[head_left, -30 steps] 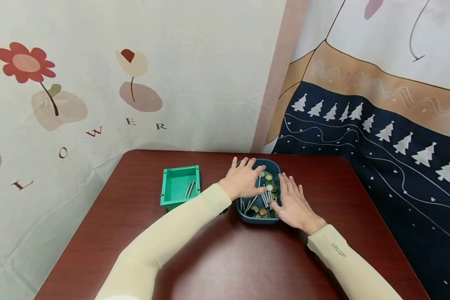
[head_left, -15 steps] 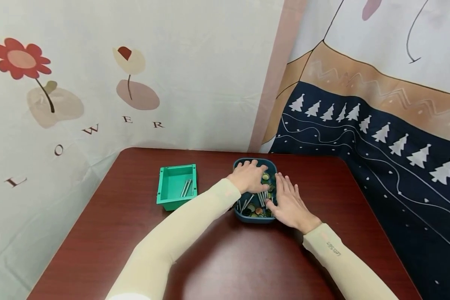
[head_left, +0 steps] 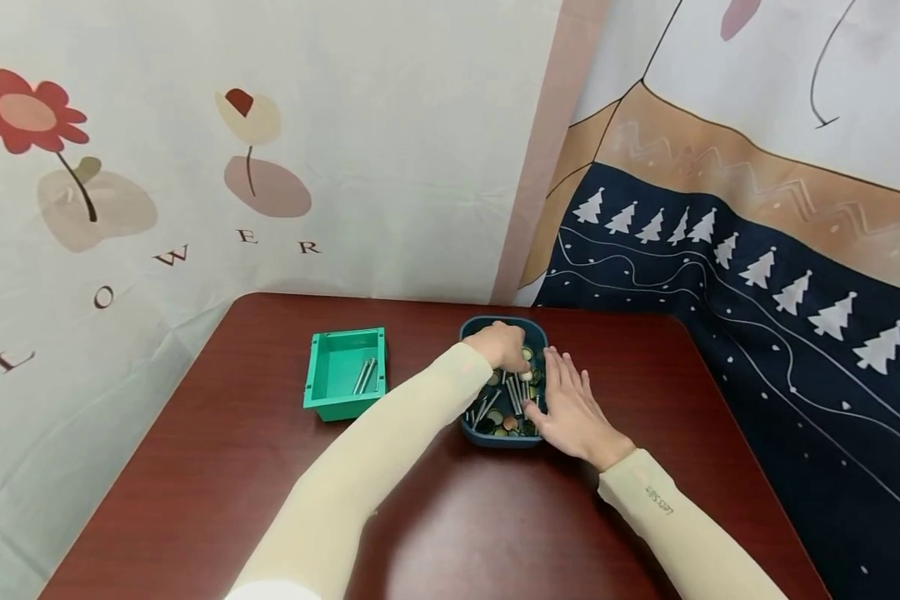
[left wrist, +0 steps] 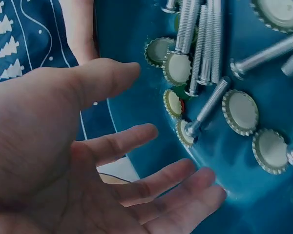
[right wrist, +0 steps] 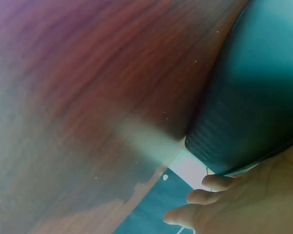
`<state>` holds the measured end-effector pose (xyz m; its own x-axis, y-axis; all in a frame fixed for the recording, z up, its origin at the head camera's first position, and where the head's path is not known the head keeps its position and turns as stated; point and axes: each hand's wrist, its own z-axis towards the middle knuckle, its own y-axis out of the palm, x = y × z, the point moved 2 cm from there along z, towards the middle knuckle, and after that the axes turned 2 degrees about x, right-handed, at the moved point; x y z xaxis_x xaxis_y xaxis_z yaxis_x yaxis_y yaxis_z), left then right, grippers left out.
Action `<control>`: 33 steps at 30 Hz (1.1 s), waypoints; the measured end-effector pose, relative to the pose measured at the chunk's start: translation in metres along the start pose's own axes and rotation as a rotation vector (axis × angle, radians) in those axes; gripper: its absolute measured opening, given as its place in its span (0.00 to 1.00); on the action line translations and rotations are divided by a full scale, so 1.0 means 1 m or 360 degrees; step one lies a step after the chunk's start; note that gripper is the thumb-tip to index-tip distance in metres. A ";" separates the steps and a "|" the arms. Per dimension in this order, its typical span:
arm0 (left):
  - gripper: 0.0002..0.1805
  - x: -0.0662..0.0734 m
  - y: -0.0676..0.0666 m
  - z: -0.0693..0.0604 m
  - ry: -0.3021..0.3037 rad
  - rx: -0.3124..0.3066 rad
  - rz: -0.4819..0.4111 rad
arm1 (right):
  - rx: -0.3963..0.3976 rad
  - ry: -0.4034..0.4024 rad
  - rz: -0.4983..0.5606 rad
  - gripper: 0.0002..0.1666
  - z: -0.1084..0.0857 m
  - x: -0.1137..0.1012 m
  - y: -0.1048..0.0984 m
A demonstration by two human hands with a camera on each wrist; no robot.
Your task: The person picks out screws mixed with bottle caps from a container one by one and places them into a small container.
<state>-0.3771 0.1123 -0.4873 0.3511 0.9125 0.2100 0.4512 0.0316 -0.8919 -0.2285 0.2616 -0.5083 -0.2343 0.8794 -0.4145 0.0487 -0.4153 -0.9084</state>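
Observation:
A dark blue tub (head_left: 504, 442) holds a mix of long metal bolts (left wrist: 202, 44) and crimped bottle caps (left wrist: 240, 113). My left hand (head_left: 498, 344) reaches down into its far part. In the left wrist view those fingers are spread and slightly bent around nothing, with bolts and caps just beyond the tips. My right hand (head_left: 576, 412) lies along the tub's right side with straight fingers, its thumb over the near right rim. The right wrist view has that hand (right wrist: 254, 200) against the tub's outer wall.
Left of the tub stands a green box (head_left: 345, 408) with a few bolts (head_left: 363, 377) inside. Both containers are on a reddish-brown table (head_left: 195, 467), near its far edge. Printed cloth (head_left: 390, 150) hangs behind and to the right.
My left hand has moved from above the tub's left rim down into the tub, its fingers now pointing lower. The right hand keeps its place at the tub's side.

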 end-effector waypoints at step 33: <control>0.12 0.008 -0.008 0.011 -0.0167 -0.0338 -0.0076 | 0.0045 0.0021 -0.0017 0.60 -0.001 -0.001 0.001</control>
<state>-0.3867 0.1232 -0.4829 0.2431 0.9497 0.1975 0.6315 -0.0004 -0.7754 -0.2269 0.2607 -0.5084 -0.2217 0.8866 -0.4059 0.0186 -0.4123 -0.9109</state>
